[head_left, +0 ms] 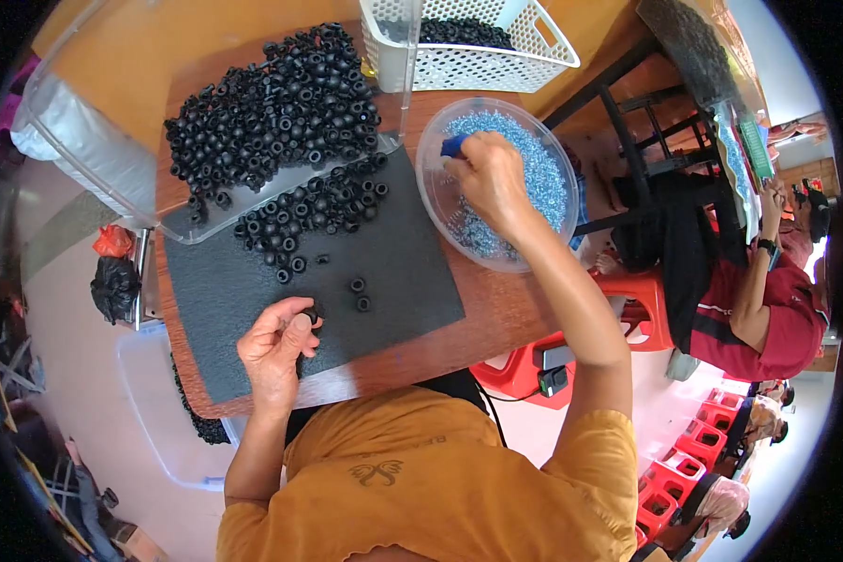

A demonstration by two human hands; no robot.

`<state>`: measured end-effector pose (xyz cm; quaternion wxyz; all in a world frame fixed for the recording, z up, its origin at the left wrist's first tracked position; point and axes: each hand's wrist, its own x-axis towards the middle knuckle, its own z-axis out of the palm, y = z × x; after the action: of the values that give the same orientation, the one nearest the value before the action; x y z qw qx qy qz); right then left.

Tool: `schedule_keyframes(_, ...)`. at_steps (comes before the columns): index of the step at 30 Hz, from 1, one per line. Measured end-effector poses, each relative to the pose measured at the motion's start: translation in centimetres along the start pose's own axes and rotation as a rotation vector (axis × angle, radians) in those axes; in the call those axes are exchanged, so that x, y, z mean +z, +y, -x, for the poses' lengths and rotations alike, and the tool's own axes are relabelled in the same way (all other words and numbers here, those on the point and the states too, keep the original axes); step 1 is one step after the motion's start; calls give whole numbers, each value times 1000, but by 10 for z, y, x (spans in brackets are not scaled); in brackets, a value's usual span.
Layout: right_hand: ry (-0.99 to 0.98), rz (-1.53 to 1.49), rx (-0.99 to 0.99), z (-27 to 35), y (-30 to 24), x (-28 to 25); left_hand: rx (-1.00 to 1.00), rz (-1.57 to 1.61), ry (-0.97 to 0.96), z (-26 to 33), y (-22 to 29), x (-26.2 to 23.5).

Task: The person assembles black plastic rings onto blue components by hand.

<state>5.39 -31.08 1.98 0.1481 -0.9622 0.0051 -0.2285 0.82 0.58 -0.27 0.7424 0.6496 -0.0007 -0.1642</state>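
My left hand (270, 358) is closed over the near edge of a dark mat (398, 276), pinching a small round black cap (313, 316) between thumb and fingers. My right hand (490, 180) reaches into a round clear tub (427, 192) at the right, its fingers closed on a small blue piece (453, 146) whose kind I cannot make out. Many tiny light-blue, clear-looking bits (537, 169) fill the tub. A loose cluster of black caps (300, 214) lies on the mat, with a pair of caps (359, 285) set apart nearer to me.
A clear plastic bin (180, 234) spills a large heap of black caps (281, 108) at the far left. Behind stands a white perforated basket (478, 70) with more black pieces. Right of the table (421, 351) are red stools (656, 309) and a seated person (768, 318).
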Motion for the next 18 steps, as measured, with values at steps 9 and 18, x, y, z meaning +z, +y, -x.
schedule_keyframes(9, -162, 99, 50, -7, -6, 29, 3, 14, -28, 0, -1, -2)
schedule_keyframes(18, -117, 26, 16, -1, -3, 26, -3, 25, -43, 0, -3, -4)
